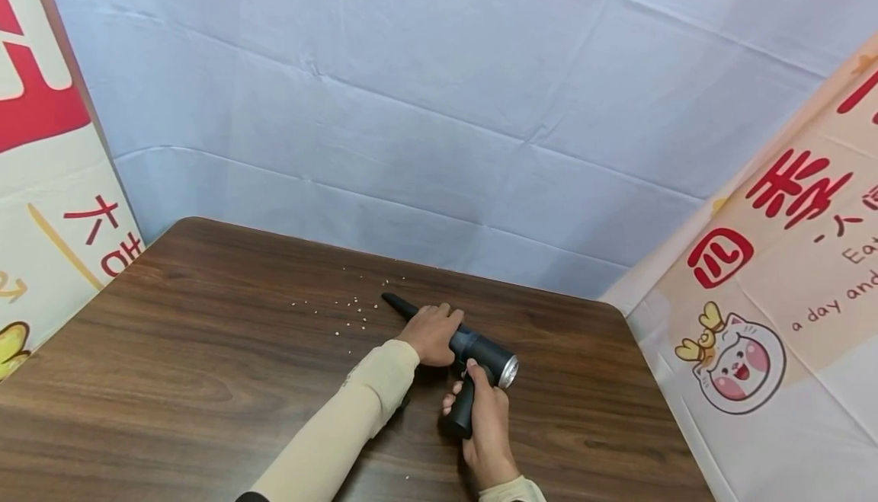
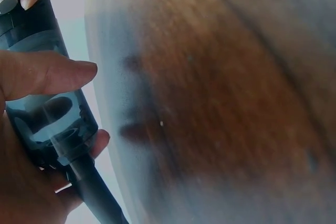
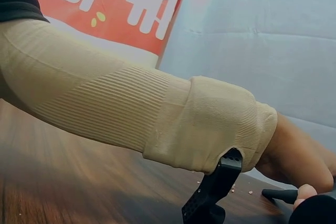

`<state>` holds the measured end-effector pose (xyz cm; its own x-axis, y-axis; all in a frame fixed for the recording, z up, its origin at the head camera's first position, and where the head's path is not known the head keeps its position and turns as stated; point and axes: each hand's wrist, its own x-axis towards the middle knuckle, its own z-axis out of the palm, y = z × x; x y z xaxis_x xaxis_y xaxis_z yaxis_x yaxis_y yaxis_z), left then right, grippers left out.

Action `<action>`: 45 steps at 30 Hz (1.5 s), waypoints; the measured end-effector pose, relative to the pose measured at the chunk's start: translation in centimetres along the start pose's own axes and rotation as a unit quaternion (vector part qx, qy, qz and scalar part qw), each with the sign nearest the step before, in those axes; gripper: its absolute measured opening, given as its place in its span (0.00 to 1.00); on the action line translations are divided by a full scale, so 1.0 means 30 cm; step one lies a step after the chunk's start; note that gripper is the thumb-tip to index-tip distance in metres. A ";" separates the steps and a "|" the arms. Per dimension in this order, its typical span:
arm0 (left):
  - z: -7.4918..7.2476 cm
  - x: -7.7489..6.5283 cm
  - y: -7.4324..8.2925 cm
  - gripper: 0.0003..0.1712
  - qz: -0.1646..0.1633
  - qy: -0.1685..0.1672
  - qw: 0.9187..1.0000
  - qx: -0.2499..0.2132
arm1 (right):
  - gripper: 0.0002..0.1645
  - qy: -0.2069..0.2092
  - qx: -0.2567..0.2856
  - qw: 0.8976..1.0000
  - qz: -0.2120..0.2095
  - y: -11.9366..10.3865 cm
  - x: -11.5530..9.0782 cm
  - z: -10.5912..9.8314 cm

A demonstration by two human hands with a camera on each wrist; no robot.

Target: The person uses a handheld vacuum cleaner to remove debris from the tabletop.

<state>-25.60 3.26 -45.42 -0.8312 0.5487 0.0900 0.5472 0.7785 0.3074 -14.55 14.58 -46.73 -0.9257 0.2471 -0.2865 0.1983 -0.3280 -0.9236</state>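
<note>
A black handheld vacuum cleaner (image 1: pixel 488 353) is held over the table, its narrow nozzle (image 1: pixel 399 305) pointing away to the upper left. My right hand (image 1: pixel 490 420) grips its handle, thumb up near the body. Farther forward, my left hand (image 1: pixel 432 334) holds the front of the body from above. In the left wrist view, that hand's thumb (image 2: pixel 58 74) crosses the clear dust cup (image 2: pixel 39 109). Just beyond the nozzle tip lie several small pale crumbs (image 1: pixel 357 310). The right wrist view shows mostly the left sleeve (image 3: pixel 205 119), with the nozzle (image 3: pixel 278 195) low at the right.
The dark wood-grain table (image 1: pixel 171 350) has rounded far corners. A pale cloth backdrop (image 1: pixel 384 106) hangs behind it, and printed banners (image 1: pixel 789 296) stand at both sides. One stray crumb (image 1: pixel 408 477) lies near the front. A black wrist mount (image 3: pixel 212 195) hangs under the left sleeve.
</note>
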 end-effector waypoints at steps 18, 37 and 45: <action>-0.003 0.019 -0.008 0.31 0.004 -0.003 1.000 -0.030 | 0.32 0.002 0.011 1.000 0.001 -0.001 0.014 0.008; 0.008 0.035 -0.044 0.30 -0.013 -0.003 0.999 -0.044 | 0.32 -0.006 0.011 1.000 -0.006 0.005 0.036 0.032; 0.009 0.041 -0.058 0.30 -0.015 -0.004 0.999 -0.051 | 0.32 -0.001 0.016 1.000 -0.001 0.002 0.034 0.046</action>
<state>-27.57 2.65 -46.09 -0.8462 0.5279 0.0724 0.5087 0.7601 0.4042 -15.94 13.56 -46.72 -0.9267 0.2457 -0.2844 0.1865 -0.3561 -0.9156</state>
